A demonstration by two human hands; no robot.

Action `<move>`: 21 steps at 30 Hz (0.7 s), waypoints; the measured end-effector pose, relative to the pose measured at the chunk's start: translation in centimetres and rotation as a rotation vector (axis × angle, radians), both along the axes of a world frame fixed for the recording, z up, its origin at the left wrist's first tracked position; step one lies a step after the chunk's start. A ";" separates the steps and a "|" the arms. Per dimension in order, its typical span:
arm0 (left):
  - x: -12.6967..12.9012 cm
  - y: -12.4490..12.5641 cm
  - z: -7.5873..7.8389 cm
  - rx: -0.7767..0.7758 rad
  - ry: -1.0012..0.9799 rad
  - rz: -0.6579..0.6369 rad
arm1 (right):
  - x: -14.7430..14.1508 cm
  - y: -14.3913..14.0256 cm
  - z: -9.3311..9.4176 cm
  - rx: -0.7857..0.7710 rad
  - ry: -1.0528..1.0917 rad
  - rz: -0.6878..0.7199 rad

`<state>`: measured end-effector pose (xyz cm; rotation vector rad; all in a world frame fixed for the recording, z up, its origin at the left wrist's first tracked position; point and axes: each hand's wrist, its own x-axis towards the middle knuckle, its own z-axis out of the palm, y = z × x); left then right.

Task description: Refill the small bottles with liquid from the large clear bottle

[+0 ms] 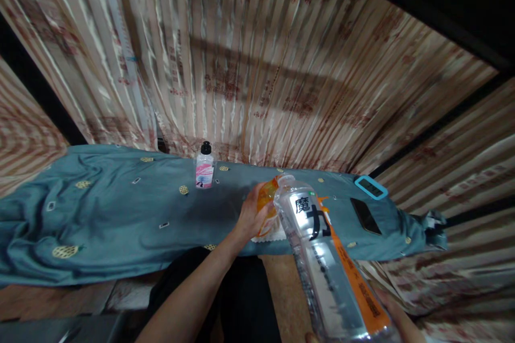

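Teal cloth (120, 209) bears small bottle (204, 168), phone (365, 215), blue device (370, 187).

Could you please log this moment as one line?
left hand: on orange cup | right hand: holds bottle, tilted toward cup

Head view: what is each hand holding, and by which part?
The right hand grips the clear drink bottle at its base end, neck pointing away. The left hand clasps an orange container from the side.
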<state>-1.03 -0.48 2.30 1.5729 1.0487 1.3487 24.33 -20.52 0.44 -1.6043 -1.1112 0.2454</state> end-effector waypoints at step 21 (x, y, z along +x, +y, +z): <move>-0.1 -0.1 0.1 -0.030 -0.001 0.000 | 4.7 2.5 -2.6 -0.077 0.135 -0.027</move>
